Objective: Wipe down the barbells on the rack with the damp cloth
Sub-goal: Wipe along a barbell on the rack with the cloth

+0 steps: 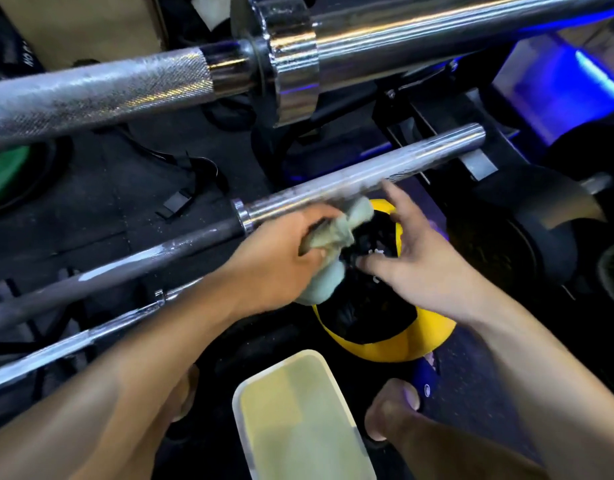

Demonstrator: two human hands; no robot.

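1. the left hand (281,251) grips the bunched damp cloth (328,244) at mid frame, just below the middle barbell's sleeve (361,174).
2. the right hand (420,258) is open, fingers spread beside the cloth.
3. the middle barbell's shaft (125,261) shows wet streaks, so wiping looks partly done.
4. the knurled top barbell (101,88), upper left, probably remains.

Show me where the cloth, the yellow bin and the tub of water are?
cloth (336,233): head view, on the bunched fold above the left hand's fingers.
yellow bin (385,344): head view, on its yellow near rim.
tub (298,410): head view, on the pale liquid inside.
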